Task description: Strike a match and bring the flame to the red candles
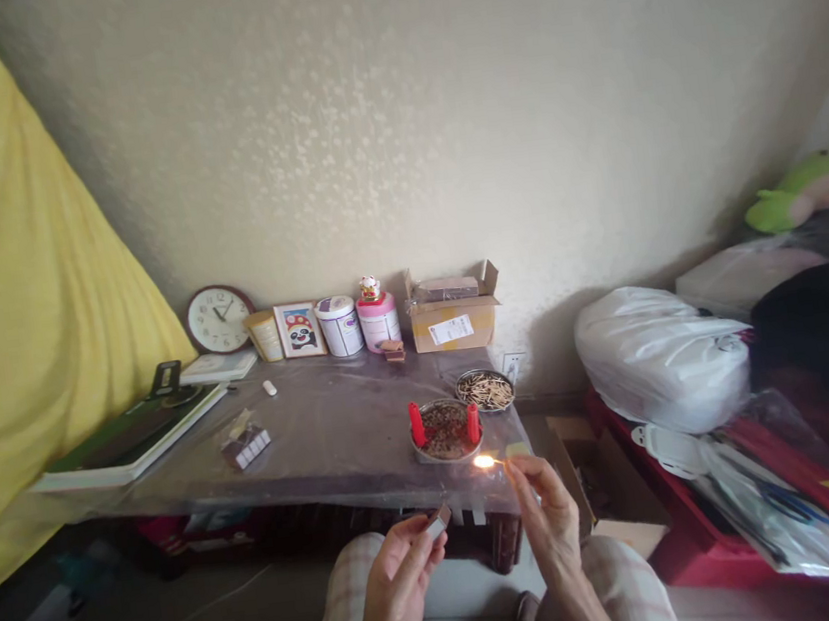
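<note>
Pinched in my right hand (549, 511) is a burning match (501, 462), its flame pointing left near the table's front edge. A small matchbox (439, 522) is gripped by my left hand (405, 569), lower and to the left, in front of the table. Just beyond the flame stands a round dish (447, 456) of dark grains, with a red candle (417, 424) upright at its left side and another red candle (473, 424) at its right. I see no flame on either candle. Behind it, a round tin (513, 394) holds many matchsticks (483, 391).
The plastic-covered table (336, 411) bears a pack of matchboxes (248, 444), a large green book (135, 435), a clock (219, 318), canisters (339, 328) and a cardboard box (453, 321) along the wall. Right of it are an open carton (622, 527) and a white bag (654, 357).
</note>
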Demonstrator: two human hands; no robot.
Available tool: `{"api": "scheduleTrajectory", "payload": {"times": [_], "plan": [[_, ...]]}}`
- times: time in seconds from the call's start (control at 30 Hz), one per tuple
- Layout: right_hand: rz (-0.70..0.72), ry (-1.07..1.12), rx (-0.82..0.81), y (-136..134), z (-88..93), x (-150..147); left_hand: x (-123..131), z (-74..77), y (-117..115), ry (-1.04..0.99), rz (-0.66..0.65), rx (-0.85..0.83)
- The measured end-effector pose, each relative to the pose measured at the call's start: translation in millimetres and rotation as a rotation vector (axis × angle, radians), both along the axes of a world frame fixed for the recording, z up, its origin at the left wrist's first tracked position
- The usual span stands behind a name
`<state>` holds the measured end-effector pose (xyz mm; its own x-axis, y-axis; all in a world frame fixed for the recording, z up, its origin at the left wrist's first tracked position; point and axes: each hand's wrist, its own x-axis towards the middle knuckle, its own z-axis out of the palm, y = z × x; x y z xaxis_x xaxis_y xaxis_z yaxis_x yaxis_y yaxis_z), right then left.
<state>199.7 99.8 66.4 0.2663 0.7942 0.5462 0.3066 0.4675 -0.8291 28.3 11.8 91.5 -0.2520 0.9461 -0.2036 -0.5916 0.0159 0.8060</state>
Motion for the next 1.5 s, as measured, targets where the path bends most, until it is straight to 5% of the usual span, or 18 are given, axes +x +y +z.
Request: {"api": "scheduleTrajectory", "payload": {"times": [0.4, 0.8, 1.1, 1.5], "plan": [[0.015, 0.141, -0.121, -2.8, 26.7, 0.3, -7.1, -1.0, -5.9, -0.029, 0.009, -0.029], [0.043, 0.276, -0.142, 8.4, 34.1, -4.4, -19.0, -25.3, 1.8, -0.075, 0.007, -0.062], [0.059, 0.286, -0.127, 33.2, 30.5, -8.8, -23.0, -30.0, 7.4, -0.114, -0.007, -0.088], [0.061, 0.245, -0.087, 56.8, 30.3, -17.0, -36.3, -63.2, 22.5, -0.162, -0.019, -0.188]]}}
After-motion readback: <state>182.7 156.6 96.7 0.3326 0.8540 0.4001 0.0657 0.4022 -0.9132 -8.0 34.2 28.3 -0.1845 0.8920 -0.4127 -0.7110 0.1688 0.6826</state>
